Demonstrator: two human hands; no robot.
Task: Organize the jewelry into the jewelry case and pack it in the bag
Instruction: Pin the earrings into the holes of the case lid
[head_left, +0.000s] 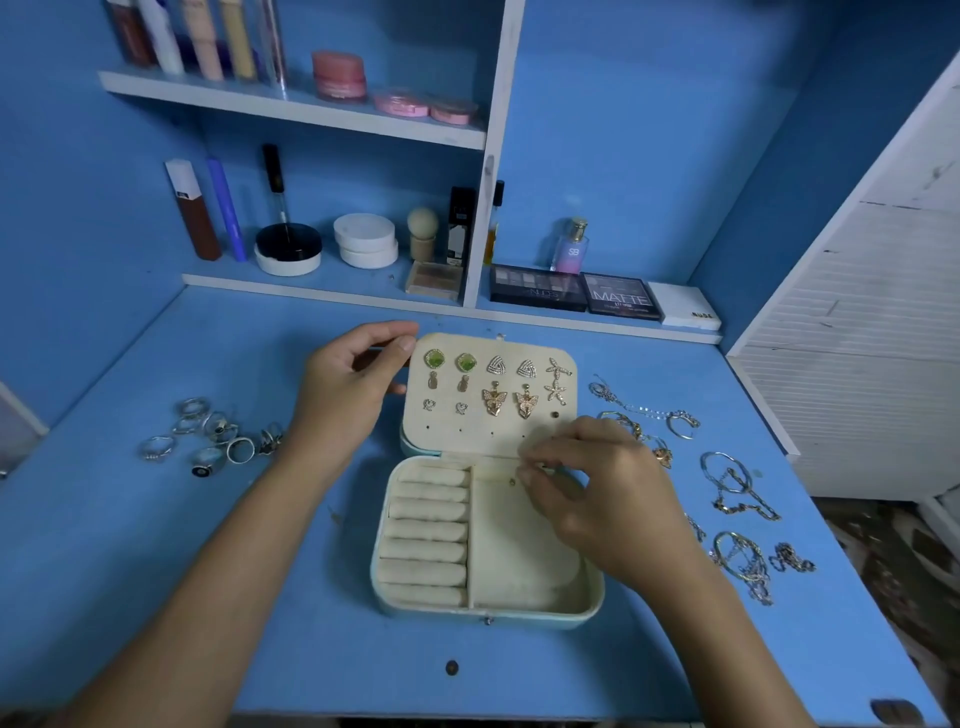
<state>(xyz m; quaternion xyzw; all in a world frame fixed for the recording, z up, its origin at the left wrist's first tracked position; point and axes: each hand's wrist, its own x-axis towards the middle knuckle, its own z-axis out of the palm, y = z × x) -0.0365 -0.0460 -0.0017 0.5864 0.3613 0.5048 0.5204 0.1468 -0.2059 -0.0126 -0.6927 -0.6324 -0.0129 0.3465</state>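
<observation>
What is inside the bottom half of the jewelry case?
The jewelry case holds bare ring rolls on its left side and an open compartment on its right; the right hand covers that compartment's far corner.

Jewelry case (589, 605) lining — matt cream velvety cloth; rings (208, 436) — shiny silver metal; desk (260, 597) matt blue.

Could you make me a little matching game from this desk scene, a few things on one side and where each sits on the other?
Things:
1. silver rings
2. thin gold and silver chains
3. green square stud earrings
4. cream padded ring rolls

Places:
A. pinned in the open cream jewelry case lid
B. on the blue desk, left of the case
C. in the case's base, left side
D. on the desk, right of the case

Pairs: 1-B, 2-D, 3-A, 4-C
</observation>
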